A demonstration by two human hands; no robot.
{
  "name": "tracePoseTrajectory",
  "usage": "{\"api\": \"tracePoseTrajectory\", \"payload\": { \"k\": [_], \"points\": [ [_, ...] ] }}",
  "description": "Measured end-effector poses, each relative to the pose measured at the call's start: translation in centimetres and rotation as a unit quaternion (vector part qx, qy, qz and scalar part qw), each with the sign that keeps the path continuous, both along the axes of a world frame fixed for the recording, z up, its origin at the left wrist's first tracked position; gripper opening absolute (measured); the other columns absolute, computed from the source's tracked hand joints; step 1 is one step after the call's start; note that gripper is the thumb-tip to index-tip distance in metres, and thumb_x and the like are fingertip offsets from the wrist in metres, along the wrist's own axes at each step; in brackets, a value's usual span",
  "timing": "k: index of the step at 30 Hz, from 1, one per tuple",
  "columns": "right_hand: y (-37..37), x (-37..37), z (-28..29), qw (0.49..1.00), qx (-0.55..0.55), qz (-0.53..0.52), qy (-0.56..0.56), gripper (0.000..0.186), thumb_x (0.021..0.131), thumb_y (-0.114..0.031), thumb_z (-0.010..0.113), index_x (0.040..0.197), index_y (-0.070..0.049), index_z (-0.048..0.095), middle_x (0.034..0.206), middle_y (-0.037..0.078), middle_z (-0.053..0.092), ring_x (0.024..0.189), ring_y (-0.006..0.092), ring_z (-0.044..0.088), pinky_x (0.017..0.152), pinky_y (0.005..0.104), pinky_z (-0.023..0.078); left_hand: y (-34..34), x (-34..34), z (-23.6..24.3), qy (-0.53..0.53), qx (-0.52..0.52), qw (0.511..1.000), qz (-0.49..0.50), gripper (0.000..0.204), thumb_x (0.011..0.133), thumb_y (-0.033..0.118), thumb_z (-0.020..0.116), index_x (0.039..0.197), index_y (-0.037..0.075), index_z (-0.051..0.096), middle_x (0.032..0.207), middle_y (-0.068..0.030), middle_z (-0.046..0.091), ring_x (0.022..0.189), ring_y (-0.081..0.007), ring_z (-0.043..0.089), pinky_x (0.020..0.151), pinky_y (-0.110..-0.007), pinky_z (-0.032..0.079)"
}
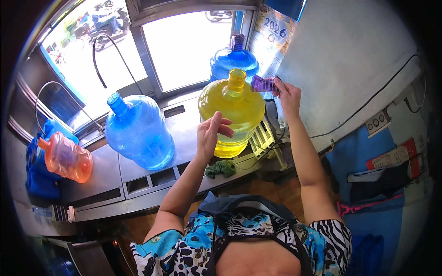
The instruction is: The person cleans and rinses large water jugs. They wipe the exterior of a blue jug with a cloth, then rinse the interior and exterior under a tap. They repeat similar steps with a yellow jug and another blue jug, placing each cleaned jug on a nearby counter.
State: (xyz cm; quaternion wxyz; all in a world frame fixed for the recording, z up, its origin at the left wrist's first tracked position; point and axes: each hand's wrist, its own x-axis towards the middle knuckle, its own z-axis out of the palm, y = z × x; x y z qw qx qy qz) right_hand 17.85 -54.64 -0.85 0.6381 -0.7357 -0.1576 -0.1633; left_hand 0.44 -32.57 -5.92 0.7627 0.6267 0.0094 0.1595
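A large yellow water jug [239,112] stands upright and uncapped on the counter in front of me, with liquid inside. Between its thumb and fingers, my right hand [289,97] pinches a flattened purple plastic seal [262,84], held to the right of the jug's neck. My left hand [211,134] hovers by the jug's left side, fingers loosely bent and apart, nothing in them. Whether it touches the jug I cannot tell. Behind stands a blue jug [234,63] with a similar purple seal over its neck. Below my left hand lies a crumpled green cloth [221,169].
An open-necked blue jug [138,133] and a smaller orange jug [69,158] sit leftward on the metal counter [103,166], near thin curved tubes. A pale yellow slatted stand [264,143] is right of the yellow jug. A black cable [352,124] crosses the right wall near a socket [378,121].
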Motion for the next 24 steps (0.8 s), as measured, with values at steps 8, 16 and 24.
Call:
{"api": "tracePoseTrajectory", "payload": {
  "k": [8, 16, 24],
  "points": [
    [2.2, 6.4, 2.6, 0.986, -0.141, 0.080, -0.041, 0.044, 0.093, -0.038, 0.070, 0.072, 0.000, 0.073, 0.059, 0.002, 0.062, 0.056, 0.0094, 0.055, 0.056, 0.0270, 0.042, 3.2, 2.0, 0.4, -0.016, -0.015, 0.997, 0.072, 0.056, 0.104, 0.044, 0.051, 0.088, -0.006, 0.070, 0.067, -0.0158, 0.069, 0.060, -0.0213, 0.069, 0.065, -0.031, 0.055],
    [5.7, 8.3, 5.8, 0.951, -0.209, 0.227, -0.018, 0.036, 0.089, -0.040, 0.075, 0.082, -0.006, 0.079, 0.075, 0.003, 0.072, 0.068, 0.0105, 0.063, 0.067, 0.0258, 0.049, 2.9, 11.5, 1.7, -0.063, 0.034, 0.987, 0.147, 0.043, 0.100, 0.037, 0.060, 0.097, -0.004, 0.071, 0.089, -0.0131, 0.071, 0.080, -0.0186, 0.068, 0.073, -0.030, 0.052],
    [5.6, 6.6, 4.7, 0.923, 0.079, 0.302, 0.226, 0.039, 0.092, -0.030, 0.073, 0.114, 0.001, 0.068, 0.095, 0.006, 0.074, 0.087, 0.0118, 0.068, 0.085, 0.0292, 0.055, 3.0, 18.9, 2.7, 0.085, -0.092, 0.991, -0.051, 0.044, 0.099, 0.034, 0.062, 0.122, -0.003, 0.064, 0.109, -0.0107, 0.068, 0.100, -0.0187, 0.063, 0.087, -0.031, 0.049]
  ]
}}
